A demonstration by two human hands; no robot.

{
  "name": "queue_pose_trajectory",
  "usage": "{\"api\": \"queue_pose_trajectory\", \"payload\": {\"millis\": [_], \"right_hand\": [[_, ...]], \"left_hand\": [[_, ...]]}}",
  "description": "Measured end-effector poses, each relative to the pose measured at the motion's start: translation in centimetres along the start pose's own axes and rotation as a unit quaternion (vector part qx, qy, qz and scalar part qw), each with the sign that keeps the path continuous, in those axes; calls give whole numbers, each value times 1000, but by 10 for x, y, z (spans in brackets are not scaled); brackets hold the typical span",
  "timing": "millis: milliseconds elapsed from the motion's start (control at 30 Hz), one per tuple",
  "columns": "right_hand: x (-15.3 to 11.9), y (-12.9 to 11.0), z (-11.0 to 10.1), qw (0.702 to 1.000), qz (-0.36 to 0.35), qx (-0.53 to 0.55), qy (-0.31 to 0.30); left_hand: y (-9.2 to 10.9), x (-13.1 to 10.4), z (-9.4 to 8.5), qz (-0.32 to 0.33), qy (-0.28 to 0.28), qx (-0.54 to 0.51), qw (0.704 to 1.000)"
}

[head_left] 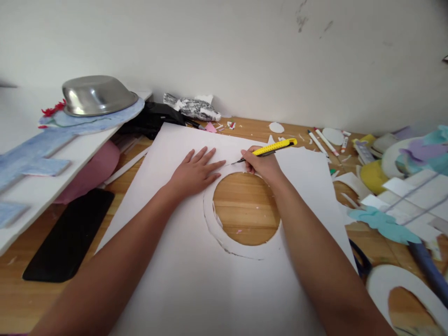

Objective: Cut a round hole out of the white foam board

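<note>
A large white sheet (175, 261) lies on the wooden table, with a round hole through which the wood shows. Around the hole's left and lower side runs a curved, partly cut line. My left hand (196, 172) rests flat on the sheet, fingers spread, up and left of the hole. Just above the hole, my right hand (261, 163) grips a yellow utility knife (276, 147). Its blade points left and meets the sheet near my left fingertips.
An upturned metal bowl (98, 95) sits on a blue-painted piece at the left, above a black phone-like slab (70, 235). Markers (327, 142) and scraps lie behind. At the right are a white ring (378, 284), paper pieces and a yellow roll (373, 176).
</note>
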State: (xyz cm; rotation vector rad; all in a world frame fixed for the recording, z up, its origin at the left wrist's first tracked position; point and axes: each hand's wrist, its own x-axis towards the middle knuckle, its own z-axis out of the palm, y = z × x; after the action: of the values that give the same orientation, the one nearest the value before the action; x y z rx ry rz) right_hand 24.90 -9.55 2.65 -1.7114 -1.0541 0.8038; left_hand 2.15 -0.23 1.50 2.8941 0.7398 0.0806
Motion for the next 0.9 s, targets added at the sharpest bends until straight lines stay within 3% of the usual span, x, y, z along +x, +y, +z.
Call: {"api": "queue_pose_trajectory", "payload": {"millis": [433, 667, 767, 900], "right_hand": [[-3, -3, 0, 998, 8, -46, 41], [4, 19, -6, 991, 5, 108, 82], [5, 22, -5, 988, -26, 135, 69], [5, 16, 1, 996, -23, 79, 23]], "left_hand": [[-4, 1, 0, -7, -15, -18, 1000], [-2, 1, -1, -7, -14, -13, 1000], [-1, 1, -2, -7, -15, -1, 1000], [0, 2, -2, -9, -19, 6, 1000]]}}
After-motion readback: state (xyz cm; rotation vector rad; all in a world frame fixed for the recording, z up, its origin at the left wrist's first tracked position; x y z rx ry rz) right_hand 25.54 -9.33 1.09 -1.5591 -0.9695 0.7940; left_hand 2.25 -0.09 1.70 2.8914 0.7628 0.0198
